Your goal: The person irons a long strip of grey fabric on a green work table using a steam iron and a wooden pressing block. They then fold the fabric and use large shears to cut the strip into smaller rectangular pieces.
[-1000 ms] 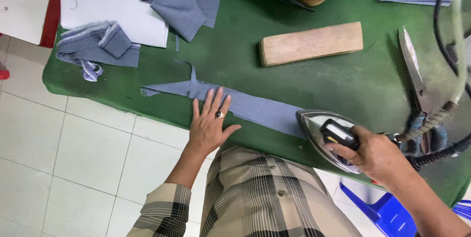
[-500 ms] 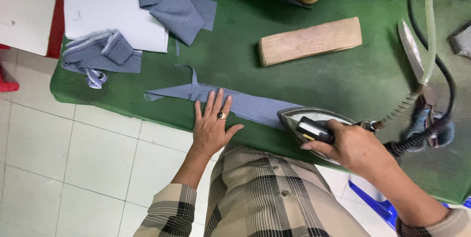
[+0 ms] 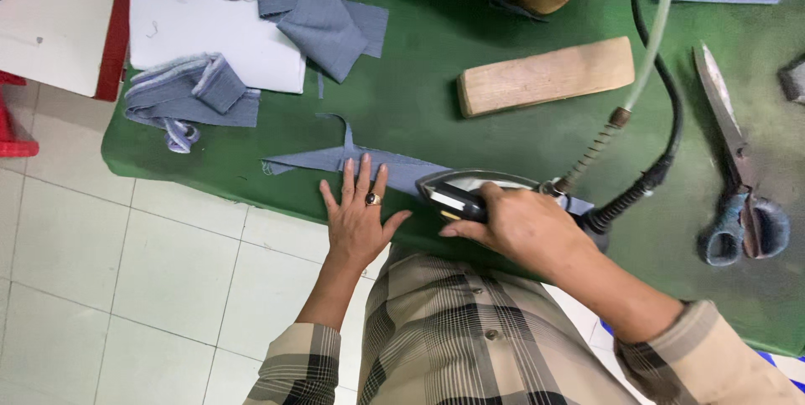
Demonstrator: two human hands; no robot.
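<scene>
A long blue-grey fabric strip (image 3: 312, 158) lies along the near edge of the green padded table (image 3: 419, 95). My left hand (image 3: 359, 213) rests flat on the strip with fingers spread, a ring on one finger. My right hand (image 3: 518, 226) grips the black handle of a steam iron (image 3: 470, 188) that sits on the strip just right of my left hand. The iron's hose and cable (image 3: 650, 78) rise toward the upper right.
A wooden block (image 3: 545, 76) lies behind the iron. Large scissors (image 3: 738, 170) rest at the right. Folded blue-grey fabric pieces (image 3: 323, 15) and a bundle (image 3: 191, 99) sit at the left near white paper (image 3: 210, 44). Tiled floor lies below.
The iron, in my right hand, has slid left along the strip toward my left hand. My left hand has stayed pressed on the fabric.
</scene>
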